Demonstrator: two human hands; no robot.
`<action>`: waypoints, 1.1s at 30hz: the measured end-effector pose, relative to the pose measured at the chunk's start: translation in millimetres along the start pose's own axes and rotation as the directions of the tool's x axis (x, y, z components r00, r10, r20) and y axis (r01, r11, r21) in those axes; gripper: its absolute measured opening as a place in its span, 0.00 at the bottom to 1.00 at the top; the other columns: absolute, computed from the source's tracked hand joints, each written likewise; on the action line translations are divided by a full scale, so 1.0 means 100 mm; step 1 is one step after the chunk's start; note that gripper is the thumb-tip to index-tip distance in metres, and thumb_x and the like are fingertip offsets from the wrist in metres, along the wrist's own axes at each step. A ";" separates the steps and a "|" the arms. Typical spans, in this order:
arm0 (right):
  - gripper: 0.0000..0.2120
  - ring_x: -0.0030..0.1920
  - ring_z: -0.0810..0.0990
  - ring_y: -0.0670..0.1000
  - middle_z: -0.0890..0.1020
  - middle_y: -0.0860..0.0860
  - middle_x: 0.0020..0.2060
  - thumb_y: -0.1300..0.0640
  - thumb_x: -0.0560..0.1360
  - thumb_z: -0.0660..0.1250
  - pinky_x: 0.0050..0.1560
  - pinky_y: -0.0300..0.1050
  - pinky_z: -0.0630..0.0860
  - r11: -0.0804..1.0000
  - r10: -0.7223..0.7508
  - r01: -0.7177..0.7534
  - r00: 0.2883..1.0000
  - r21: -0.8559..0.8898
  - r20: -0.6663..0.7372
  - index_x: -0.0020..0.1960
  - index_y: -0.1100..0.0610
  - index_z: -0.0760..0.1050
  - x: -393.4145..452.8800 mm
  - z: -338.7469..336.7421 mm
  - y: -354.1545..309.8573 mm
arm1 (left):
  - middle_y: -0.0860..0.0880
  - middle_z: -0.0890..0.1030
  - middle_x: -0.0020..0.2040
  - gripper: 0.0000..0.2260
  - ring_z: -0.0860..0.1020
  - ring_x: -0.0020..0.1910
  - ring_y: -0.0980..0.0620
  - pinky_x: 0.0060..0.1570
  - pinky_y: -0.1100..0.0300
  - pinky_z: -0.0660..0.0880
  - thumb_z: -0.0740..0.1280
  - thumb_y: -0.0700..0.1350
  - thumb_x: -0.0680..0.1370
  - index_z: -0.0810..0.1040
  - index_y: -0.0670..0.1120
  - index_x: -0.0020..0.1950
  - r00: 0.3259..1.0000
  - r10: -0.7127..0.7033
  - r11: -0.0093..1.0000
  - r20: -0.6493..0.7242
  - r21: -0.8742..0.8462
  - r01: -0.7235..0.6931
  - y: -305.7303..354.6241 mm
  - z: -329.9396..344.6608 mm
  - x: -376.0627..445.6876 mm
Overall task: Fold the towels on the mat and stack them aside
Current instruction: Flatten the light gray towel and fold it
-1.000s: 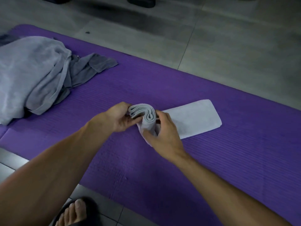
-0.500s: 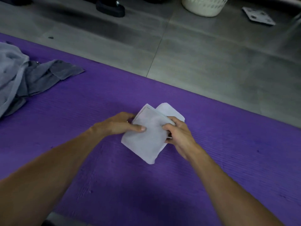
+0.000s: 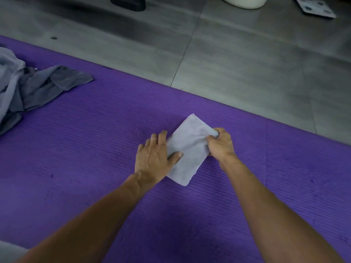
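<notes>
A small light grey towel (image 3: 188, 150), folded into a compact rectangle, lies on the purple mat (image 3: 95, 149) near its far edge. My left hand (image 3: 154, 158) lies flat on the towel's left side, fingers straight, thumb pressing the cloth. My right hand (image 3: 220, 142) pinches the towel's right corner, bunching the fabric between thumb and fingers. A heap of unfolded grey towels (image 3: 28, 88) sits at the mat's left end.
Grey tiled floor (image 3: 228, 54) lies beyond the mat. At the top edge are a white basket (image 3: 245, 1), a flat patterned tile-like object (image 3: 315, 7) and a dark object (image 3: 129, 3). Grey cloth shows at the bottom left corner (image 3: 9, 251).
The long towel strip was folded over into a compact rectangle and laid on the mat. My left hand went from gripping it to lying flat on it; the right hand moved to its right corner.
</notes>
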State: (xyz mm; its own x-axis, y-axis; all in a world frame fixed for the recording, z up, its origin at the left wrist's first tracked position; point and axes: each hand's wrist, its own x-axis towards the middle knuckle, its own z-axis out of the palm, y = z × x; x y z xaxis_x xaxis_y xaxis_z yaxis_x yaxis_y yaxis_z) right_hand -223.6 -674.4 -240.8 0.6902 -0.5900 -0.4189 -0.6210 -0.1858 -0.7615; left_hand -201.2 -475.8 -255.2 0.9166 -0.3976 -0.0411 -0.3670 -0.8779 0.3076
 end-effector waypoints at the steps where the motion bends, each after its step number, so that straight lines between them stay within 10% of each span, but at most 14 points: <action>1: 0.08 0.47 0.80 0.51 0.80 0.49 0.47 0.59 0.78 0.60 0.52 0.53 0.81 0.999 -0.021 0.021 1.000 -0.047 0.002 0.56 0.51 0.71 0.02 0.00 0.00 | 0.46 0.77 0.57 0.26 0.78 0.53 0.44 0.51 0.49 0.73 0.67 0.56 0.76 0.65 0.49 0.69 0.986 0.115 0.993 -0.123 0.002 -0.116 0.00 0.02 -0.03; 5: 0.10 0.46 0.79 0.50 0.80 0.51 0.49 0.56 0.78 0.63 0.42 0.43 0.76 0.980 -0.049 0.045 0.999 -0.194 -0.013 0.58 0.51 0.71 0.05 -0.03 -0.02 | 0.48 0.77 0.63 0.19 0.73 0.65 0.46 0.67 0.49 0.67 0.58 0.41 0.77 0.74 0.50 0.67 0.728 0.667 0.739 -0.156 0.020 -0.673 -0.11 0.20 -0.21; 8: 0.19 0.55 0.75 0.58 0.77 0.55 0.56 0.57 0.75 0.64 0.49 0.53 0.74 0.733 -0.379 0.238 0.921 -0.638 -0.092 0.65 0.54 0.70 -0.02 -0.03 -0.01 | 0.48 0.72 0.70 0.20 0.65 0.74 0.49 0.74 0.49 0.57 0.55 0.56 0.82 0.71 0.51 0.72 0.747 0.665 0.747 -0.021 0.004 -0.665 -0.17 0.29 -0.28; 10: 0.19 0.58 0.74 0.59 0.77 0.55 0.59 0.60 0.73 0.62 0.54 0.56 0.73 0.482 -0.680 0.558 0.724 -0.676 0.113 0.64 0.55 0.73 -0.13 0.04 -0.01 | 0.50 0.70 0.72 0.22 0.63 0.74 0.49 0.75 0.49 0.55 0.56 0.59 0.81 0.69 0.53 0.73 0.749 0.662 0.749 0.033 0.003 -0.662 -0.17 0.30 -0.27; 13: 0.22 0.75 0.62 0.52 0.67 0.50 0.74 0.51 0.79 0.50 0.73 0.52 0.58 0.300 -0.626 0.851 0.516 -0.430 0.584 0.71 0.51 0.70 -0.19 0.18 0.06 | 0.50 0.68 0.74 0.24 0.62 0.74 0.49 0.75 0.48 0.56 0.58 0.60 0.80 0.66 0.54 0.75 0.748 0.663 0.749 0.032 -0.012 -0.663 -0.20 0.30 -0.30; 17: 0.28 0.78 0.39 0.47 0.44 0.45 0.79 0.40 0.80 0.38 0.76 0.52 0.36 0.117 -0.483 0.820 0.540 -0.561 0.689 0.79 0.45 0.48 0.15 0.11 0.20 | 0.51 0.62 0.77 0.29 0.57 0.77 0.50 0.74 0.45 0.57 0.59 0.63 0.79 0.63 0.53 0.77 0.784 0.620 0.784 0.004 -0.031 -0.620 -0.24 0.39 -0.39; 22: 0.28 0.78 0.38 0.52 0.41 0.49 0.79 0.39 0.80 0.36 0.75 0.60 0.34 0.006 -0.445 0.671 0.665 -0.741 0.599 0.78 0.45 0.38 0.54 -0.08 0.01 | 0.51 0.61 0.78 0.32 0.56 0.77 0.50 0.74 0.46 0.57 0.61 0.64 0.77 0.60 0.54 0.78 0.789 0.612 0.790 0.045 0.006 -0.613 -0.23 0.41 -0.35; 27: 0.23 0.76 0.61 0.56 0.63 0.54 0.76 0.50 0.81 0.51 0.74 0.57 0.54 -0.114 -0.545 0.834 0.401 -0.539 0.736 0.75 0.51 0.63 0.12 -0.03 0.16 | 0.52 0.61 0.77 0.32 0.56 0.77 0.51 0.74 0.47 0.55 0.61 0.61 0.76 0.58 0.55 0.78 0.807 0.588 0.806 0.057 0.039 -0.591 -0.24 0.43 -0.35; 31: 0.28 0.79 0.41 0.51 0.43 0.46 0.79 0.39 0.81 0.36 0.76 0.58 0.37 0.052 -0.424 0.693 0.668 -0.719 0.612 0.79 0.43 0.41 0.34 -0.33 0.28 | 0.54 0.62 0.77 0.33 0.56 0.77 0.52 0.75 0.49 0.52 0.62 0.62 0.75 0.59 0.57 0.77 0.819 0.571 0.820 0.055 0.007 -0.572 -0.21 0.44 -0.33; 33: 0.25 0.79 0.47 0.55 0.52 0.51 0.79 0.48 0.83 0.48 0.75 0.60 0.41 0.045 -0.505 0.620 0.690 -0.783 0.518 0.79 0.47 0.50 0.37 -0.47 0.27 | 0.55 0.64 0.76 0.33 0.57 0.77 0.53 0.75 0.50 0.50 0.65 0.62 0.73 0.60 0.57 0.76 0.831 0.556 0.831 0.021 -0.018 -0.556 -0.19 0.46 -0.32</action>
State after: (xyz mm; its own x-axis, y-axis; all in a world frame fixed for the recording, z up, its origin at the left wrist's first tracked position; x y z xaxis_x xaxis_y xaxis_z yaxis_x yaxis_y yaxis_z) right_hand -231.9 -738.1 -254.2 0.9826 0.0935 -0.1603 0.1094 -0.9896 0.0934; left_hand -230.8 -458.4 -303.5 0.5543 -0.8240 0.1173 -0.8116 -0.5038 0.2958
